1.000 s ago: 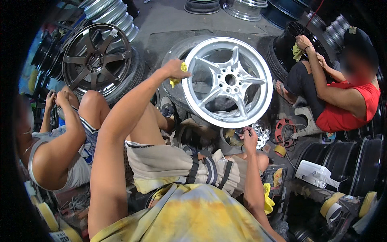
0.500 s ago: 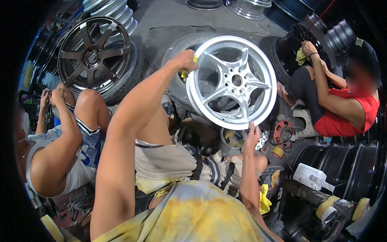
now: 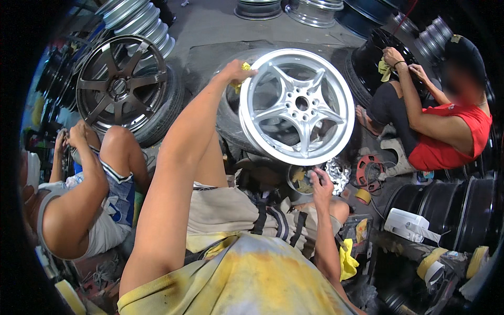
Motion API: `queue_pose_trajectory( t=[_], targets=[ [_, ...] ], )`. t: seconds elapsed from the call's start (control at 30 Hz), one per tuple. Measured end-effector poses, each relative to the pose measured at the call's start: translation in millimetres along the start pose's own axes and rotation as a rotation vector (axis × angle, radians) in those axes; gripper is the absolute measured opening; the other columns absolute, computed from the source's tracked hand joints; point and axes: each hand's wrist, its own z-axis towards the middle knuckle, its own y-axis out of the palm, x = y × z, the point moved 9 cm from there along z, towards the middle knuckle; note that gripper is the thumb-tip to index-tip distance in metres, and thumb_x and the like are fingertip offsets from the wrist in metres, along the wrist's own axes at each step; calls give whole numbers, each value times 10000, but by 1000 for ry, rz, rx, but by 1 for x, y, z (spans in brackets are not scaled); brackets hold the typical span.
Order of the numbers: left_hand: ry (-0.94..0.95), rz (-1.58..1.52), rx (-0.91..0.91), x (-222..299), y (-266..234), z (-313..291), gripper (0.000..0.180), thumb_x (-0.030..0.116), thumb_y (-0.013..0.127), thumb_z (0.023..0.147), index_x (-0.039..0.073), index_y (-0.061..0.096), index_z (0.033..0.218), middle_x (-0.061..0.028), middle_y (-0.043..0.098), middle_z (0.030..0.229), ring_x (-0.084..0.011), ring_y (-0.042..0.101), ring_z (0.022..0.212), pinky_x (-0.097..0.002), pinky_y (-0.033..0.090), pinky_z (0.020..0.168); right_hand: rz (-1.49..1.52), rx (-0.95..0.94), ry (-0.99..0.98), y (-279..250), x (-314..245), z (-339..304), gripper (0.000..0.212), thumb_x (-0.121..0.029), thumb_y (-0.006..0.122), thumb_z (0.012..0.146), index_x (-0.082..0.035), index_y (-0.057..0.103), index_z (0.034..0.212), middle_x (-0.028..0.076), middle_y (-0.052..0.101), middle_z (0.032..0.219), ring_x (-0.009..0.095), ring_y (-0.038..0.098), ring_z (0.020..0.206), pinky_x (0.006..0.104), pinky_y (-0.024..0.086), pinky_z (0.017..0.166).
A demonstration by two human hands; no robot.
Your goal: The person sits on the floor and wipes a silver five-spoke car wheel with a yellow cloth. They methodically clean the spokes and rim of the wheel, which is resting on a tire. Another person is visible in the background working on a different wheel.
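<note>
A silver multi-spoke wheel rim point(image 3: 254, 116) stands tilted on a tire point(image 3: 231, 129) in front of me. My left hand point(image 3: 236, 73) is closed on a yellow cloth point(image 3: 245, 66) at the rim's upper left edge, one finger stretched toward the lip. Just below the rim's lower edge is my right hand point(image 3: 321, 185), with thumb and fingers apart and nothing in them. A small gap lies between that hand and the rim.
A dark bronze wheel point(image 3: 118, 84) leans on a tire at left, near a seated person point(image 3: 73, 205). At right, a person in red point(image 3: 446, 128) works on a black rim point(image 3: 367, 65). A red reel point(image 3: 366, 173) and crumpled foil point(image 3: 337, 176) lie nearby.
My right hand has let go of the rim's lower edge and dropped slightly away. The left hand has shifted a little left with the cloth, while the whole view has moved slightly.
</note>
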Motion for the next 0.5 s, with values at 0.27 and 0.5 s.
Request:
queue_pose_trajectory(
  t=[0.27,0.5],
  targets=[
    [-199,-50,-398,-18,14,-103,853,822,716,702,-12,734,883,-172,704,924,-265,656,824,-419,534,704,104,-40,174,14,25,-25,213,-36,745,907,27,637,1079,97,676,1095,99,639,855,229,526,737],
    [-191,-407,-597,-7,109,-206,692,716,598,901,40,743,869,-77,709,806,-176,685,717,-335,557,632,-21,-196,-85,54,1,-28,153,-46,784,841,-17,672,942,4,672,885,70,567,783,228,457,711]
  ],
)
